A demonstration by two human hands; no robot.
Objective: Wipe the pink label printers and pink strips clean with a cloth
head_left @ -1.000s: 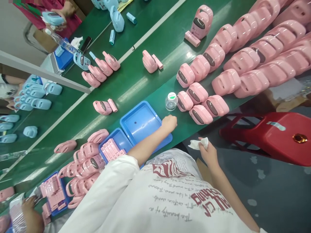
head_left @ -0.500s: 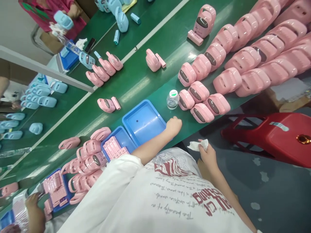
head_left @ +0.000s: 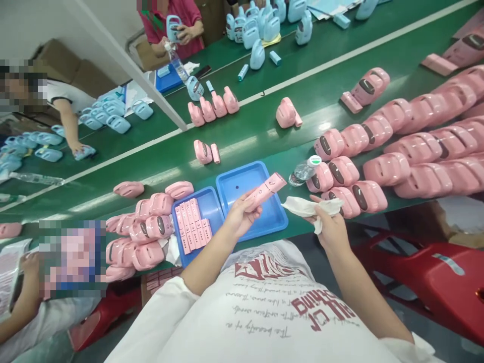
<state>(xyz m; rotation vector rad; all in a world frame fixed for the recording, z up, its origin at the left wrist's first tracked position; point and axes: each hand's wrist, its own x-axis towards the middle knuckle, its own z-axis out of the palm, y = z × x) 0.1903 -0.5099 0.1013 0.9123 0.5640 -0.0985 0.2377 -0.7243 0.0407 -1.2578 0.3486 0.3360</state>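
Observation:
My left hand (head_left: pixel 242 218) grips one end of a pink bar-shaped piece (head_left: pixel 266 191) with small dark marks, holding it above a blue tray (head_left: pixel 223 174). To the right, my right hand (head_left: pixel 329 227) has its fingers closed on a white cloth (head_left: pixel 302 205), whose loose end points toward the pink piece without touching it. A second blue tray (head_left: pixel 177 201), on the left, holds several similar pink bars (head_left: pixel 192 227) in rows. Behind the cloth stands a clear bottle (head_left: pixel 302 170) with a white and green top.
Rows of pink handled cases (head_left: pixel 393 171) fill the green table's right side; more pink cases (head_left: pixel 151 227) are grouped at left. A grey post (head_left: pixel 128 60) rises beyond. Co-workers handle blue cases (head_left: pixel 260 25) across the table. A red stool (head_left: pixel 427 282) stands at right.
My left hand has come back toward my body and now shows the pink bar in its grip. My right hand has risen with the cloth beside it. The view has turned.

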